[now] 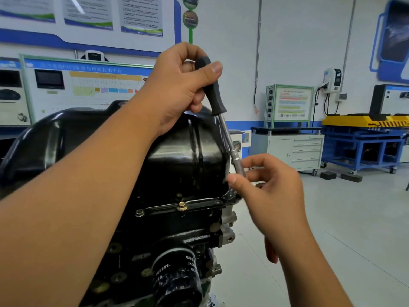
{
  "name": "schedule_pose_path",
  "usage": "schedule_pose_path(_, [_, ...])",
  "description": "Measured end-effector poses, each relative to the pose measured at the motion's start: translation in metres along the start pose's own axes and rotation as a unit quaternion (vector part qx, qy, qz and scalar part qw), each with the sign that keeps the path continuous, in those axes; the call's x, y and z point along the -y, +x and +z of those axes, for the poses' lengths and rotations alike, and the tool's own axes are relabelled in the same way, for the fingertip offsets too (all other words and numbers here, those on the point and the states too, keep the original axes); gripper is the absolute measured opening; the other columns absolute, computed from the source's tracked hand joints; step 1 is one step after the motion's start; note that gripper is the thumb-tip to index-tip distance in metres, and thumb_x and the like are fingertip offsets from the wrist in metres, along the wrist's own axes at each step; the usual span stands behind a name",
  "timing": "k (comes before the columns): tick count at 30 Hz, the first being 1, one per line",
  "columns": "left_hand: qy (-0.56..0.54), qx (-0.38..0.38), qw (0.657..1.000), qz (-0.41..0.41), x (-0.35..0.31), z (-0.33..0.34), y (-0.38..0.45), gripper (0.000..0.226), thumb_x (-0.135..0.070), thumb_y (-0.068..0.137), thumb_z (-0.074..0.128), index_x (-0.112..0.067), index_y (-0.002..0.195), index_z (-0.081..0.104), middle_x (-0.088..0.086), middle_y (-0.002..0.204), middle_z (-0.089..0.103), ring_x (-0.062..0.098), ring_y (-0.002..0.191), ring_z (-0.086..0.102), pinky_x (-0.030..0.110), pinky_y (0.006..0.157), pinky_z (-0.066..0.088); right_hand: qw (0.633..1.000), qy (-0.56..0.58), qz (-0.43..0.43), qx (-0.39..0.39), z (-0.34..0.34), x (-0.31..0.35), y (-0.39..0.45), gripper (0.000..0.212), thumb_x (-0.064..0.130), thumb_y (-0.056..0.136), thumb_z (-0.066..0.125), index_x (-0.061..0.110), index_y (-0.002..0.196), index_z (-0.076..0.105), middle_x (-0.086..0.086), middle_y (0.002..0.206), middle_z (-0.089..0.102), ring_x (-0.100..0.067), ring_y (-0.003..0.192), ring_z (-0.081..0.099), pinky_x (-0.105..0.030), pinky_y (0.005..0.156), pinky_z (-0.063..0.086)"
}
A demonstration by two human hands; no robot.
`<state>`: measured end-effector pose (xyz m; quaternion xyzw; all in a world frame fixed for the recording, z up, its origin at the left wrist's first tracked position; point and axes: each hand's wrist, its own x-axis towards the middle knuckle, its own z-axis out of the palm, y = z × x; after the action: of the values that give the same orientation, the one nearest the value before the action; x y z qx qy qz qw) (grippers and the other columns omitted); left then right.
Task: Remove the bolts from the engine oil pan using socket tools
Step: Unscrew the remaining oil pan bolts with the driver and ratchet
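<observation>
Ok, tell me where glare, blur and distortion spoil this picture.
Head view: glare streaks the glossy oil pan; the right hand is motion-blurred at its fingers, the left hand on the driver sharper; wide-angle distortion bends the wall posters and swells the forearms; the room behind is soft.

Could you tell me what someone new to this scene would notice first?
At centre, the left hand grips the black handle of a socket driver, raised above the glossy black oil pan. Lower right, the right hand pinches the driver's socket end beside the pan. A gold flange bolt sits on the pan's near edge.
</observation>
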<state>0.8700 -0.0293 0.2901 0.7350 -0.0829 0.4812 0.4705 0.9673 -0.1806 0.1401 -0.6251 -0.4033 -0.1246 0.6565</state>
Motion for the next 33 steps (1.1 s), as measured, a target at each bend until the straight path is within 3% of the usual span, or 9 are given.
schedule_pose_path(2, [0.007,-0.010,1.000,0.000,-0.001,0.002,-0.001,0.020,-0.009,0.097,0.069,-0.012,0.099,0.050,0.000,0.068,0.054,0.012,0.044,0.039,0.022,0.043,0.035,0.998,0.044,0.016,-0.046,-0.004,-0.008,0.007,0.017,0.020,0.081,0.084,0.029,0.085,0.070,0.005,0.071,0.073,-0.006,0.056,0.064,-0.019,0.048,0.044])
schedule_pose_path(6, [0.045,-0.022,0.999,0.000,-0.001,0.004,-0.001,0.021,-0.007,0.097,0.068,-0.009,0.105,0.049,0.007,0.074,0.051,0.015,0.045,0.039,0.024,0.042,0.037,0.989,0.090,0.080,-0.083,-0.006,-0.026,0.018,0.011,0.019,0.085,0.082,0.022,0.087,0.072,0.002,0.072,0.075,0.000,0.050,0.057,-0.025,0.056,0.040])
schedule_pose_path(9, [0.058,-0.030,0.998,0.002,0.000,0.004,-0.001,0.022,-0.006,0.096,0.070,-0.006,0.107,0.050,0.010,0.072,0.049,0.016,0.044,0.037,0.024,0.042,0.036,0.992,0.066,0.100,-0.046,-0.002,-0.034,0.019,0.011,0.019,0.083,0.083,0.021,0.082,0.073,0.001,0.069,0.074,-0.007,0.052,0.060,-0.025,0.057,0.043])
schedule_pose_path(12, [0.063,-0.028,0.998,0.004,0.001,0.005,0.000,0.023,-0.007,0.095,0.071,-0.006,0.106,0.052,0.011,0.071,0.049,0.016,0.044,0.038,0.024,0.042,0.036,0.993,0.063,0.098,-0.008,0.000,-0.036,0.017,0.011,0.017,0.083,0.083,0.018,0.076,0.073,0.003,0.061,0.067,-0.004,0.045,0.051,-0.022,0.051,0.039])
schedule_pose_path(17, [0.078,-0.031,0.996,0.008,0.000,0.005,-0.001,0.024,-0.009,0.094,0.072,-0.005,0.108,0.053,0.018,0.078,0.050,0.016,0.045,0.039,0.026,0.042,0.037,0.999,0.023,0.038,-0.014,-0.002,-0.033,0.016,0.013,0.018,0.080,0.083,0.024,0.074,0.073,0.010,0.071,0.071,-0.003,0.064,0.061,-0.028,0.064,0.048])
schedule_pose_path(24, [0.078,-0.039,0.996,0.010,-0.002,0.005,-0.003,0.025,-0.008,0.094,0.072,-0.003,0.110,0.053,0.019,0.081,0.051,0.017,0.045,0.037,0.025,0.042,0.037,0.999,-0.001,-0.024,0.039,-0.009,-0.028,0.015,0.016,0.018,0.080,0.085,0.026,0.073,0.072,0.012,0.077,0.071,0.001,0.050,0.051,-0.013,0.052,0.042])
schedule_pose_path(28, [0.080,-0.036,0.996,0.011,-0.002,0.005,-0.003,0.024,-0.009,0.093,0.073,-0.004,0.108,0.055,0.020,0.081,0.052,0.017,0.046,0.038,0.025,0.043,0.037,0.996,-0.003,-0.034,0.078,-0.014,-0.028,0.013,0.015,0.020,0.081,0.085,0.024,0.073,0.073,0.019,0.062,0.064,-0.003,0.041,0.044,-0.008,0.044,0.033])
schedule_pose_path(30, [0.082,-0.035,0.996,0.012,-0.001,0.005,-0.003,0.023,-0.009,0.093,0.074,-0.005,0.106,0.056,0.021,0.081,0.053,0.017,0.046,0.039,0.025,0.043,0.037,0.995,-0.004,-0.034,0.097,-0.016,-0.027,0.013,0.013,0.021,0.081,0.085,0.025,0.076,0.074,0.022,0.059,0.063,-0.002,0.042,0.046,-0.007,0.045,0.033])
schedule_pose_path(33, [0.086,-0.033,0.996,0.013,-0.001,0.005,-0.003,0.023,-0.010,0.093,0.074,-0.006,0.106,0.056,0.020,0.080,0.054,0.017,0.045,0.039,0.025,0.043,0.038,0.994,-0.019,-0.034,0.107,-0.016,-0.025,0.014,0.014,0.023,0.081,0.085,0.028,0.073,0.074,0.016,0.072,0.071,-0.002,0.045,0.047,-0.010,0.049,0.038])
